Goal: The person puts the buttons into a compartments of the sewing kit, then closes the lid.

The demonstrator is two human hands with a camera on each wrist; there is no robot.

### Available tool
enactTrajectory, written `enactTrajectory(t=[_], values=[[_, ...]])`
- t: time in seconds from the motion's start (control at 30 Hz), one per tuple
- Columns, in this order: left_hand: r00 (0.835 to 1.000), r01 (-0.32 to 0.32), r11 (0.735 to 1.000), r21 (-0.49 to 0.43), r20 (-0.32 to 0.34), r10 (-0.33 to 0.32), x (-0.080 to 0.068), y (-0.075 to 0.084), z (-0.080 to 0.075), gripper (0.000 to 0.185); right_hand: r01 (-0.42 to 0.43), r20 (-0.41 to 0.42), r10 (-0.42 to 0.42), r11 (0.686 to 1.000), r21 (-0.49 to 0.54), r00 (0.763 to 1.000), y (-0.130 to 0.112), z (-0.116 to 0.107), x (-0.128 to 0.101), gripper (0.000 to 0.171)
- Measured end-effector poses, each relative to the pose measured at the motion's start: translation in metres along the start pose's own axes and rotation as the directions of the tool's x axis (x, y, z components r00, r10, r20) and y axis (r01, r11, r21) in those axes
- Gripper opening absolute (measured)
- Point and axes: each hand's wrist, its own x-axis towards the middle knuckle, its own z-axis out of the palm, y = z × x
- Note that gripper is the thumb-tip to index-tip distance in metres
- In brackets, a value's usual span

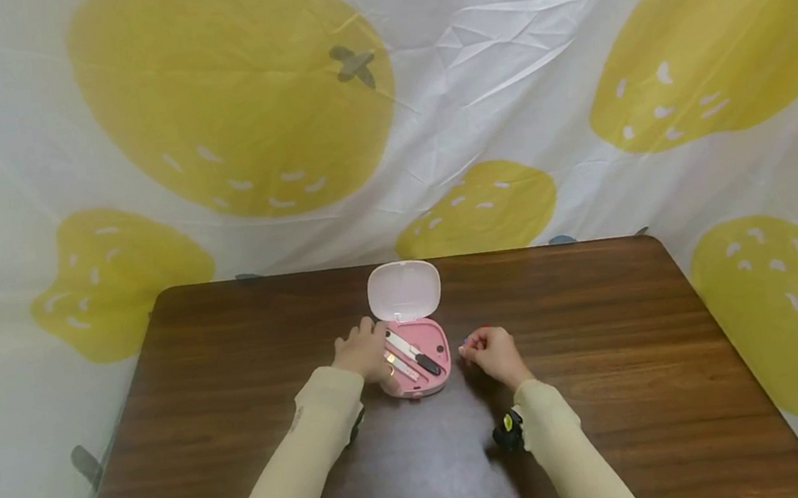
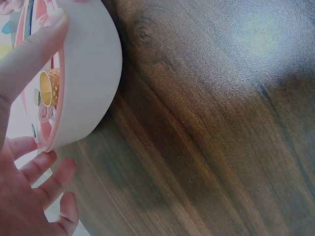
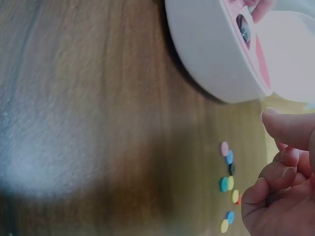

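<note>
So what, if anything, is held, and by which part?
The left hand holds the rounded pink-and-white plastic box by its rim; for the right hand, I cannot tell.

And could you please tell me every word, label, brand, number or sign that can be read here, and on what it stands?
None: no word, label, brand, number or sign can be read in any view.
Too small to read: any marks on the white strip inside the open pink case, and the yellow spot on the black device at the right wrist.
No lettering shows on the lid.
</note>
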Motion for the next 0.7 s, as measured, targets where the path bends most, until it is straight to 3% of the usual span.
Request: enactTrajectory(t=[0.7], values=[[1.0,-0.002,1.0,-0.001,-0.006,0.002,0.0,-0.001,0.001,0.11,0.031,0.048,-0.032,0.999,0.01,0.998,-0.027,0.012,0.012,0.012]])
